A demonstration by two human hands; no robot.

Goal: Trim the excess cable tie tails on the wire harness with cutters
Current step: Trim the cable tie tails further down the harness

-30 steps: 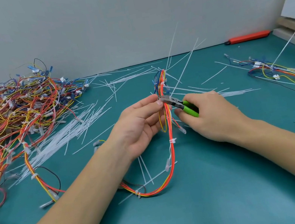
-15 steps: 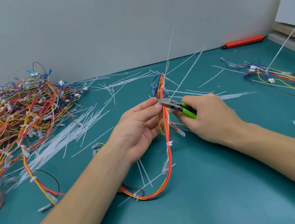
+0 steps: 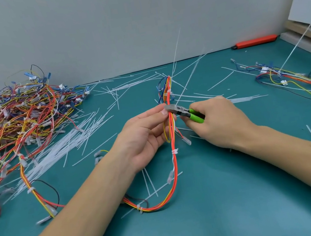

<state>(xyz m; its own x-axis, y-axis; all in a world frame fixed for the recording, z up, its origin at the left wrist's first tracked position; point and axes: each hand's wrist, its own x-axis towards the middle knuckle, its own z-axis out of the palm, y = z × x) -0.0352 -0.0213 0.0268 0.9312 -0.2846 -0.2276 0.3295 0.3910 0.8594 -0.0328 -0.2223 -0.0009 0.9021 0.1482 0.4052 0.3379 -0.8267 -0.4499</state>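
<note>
**Both hands raised together at the wire harness**

The left hand [image 3: 143, 138] is held palm-up just left of the wire harness [image 3: 171, 135], which is pinched between thumb and fingertips. The right hand [image 3: 220, 123] is curled around the green-handled cutters [image 3: 186, 112] just right of the harness. Both forearms are extended forward, converging toward it.

Cutters [image 3: 180, 111] now closed against the wire harness [image 3: 171, 135] at the tie just above the left hand [image 3: 143, 136] fingertips, head shifted slightly leftward from one second ago. Right hand [image 3: 217, 121] drawn in a little closer to the left hand. Long cable tie tail [image 3: 175, 52] leaning steeper than before. Harness and both hands raised marginally in frame; lower loop [image 3: 155, 207] of harness slightly narrower on the tabletop [image 3: 228, 209].
</note>
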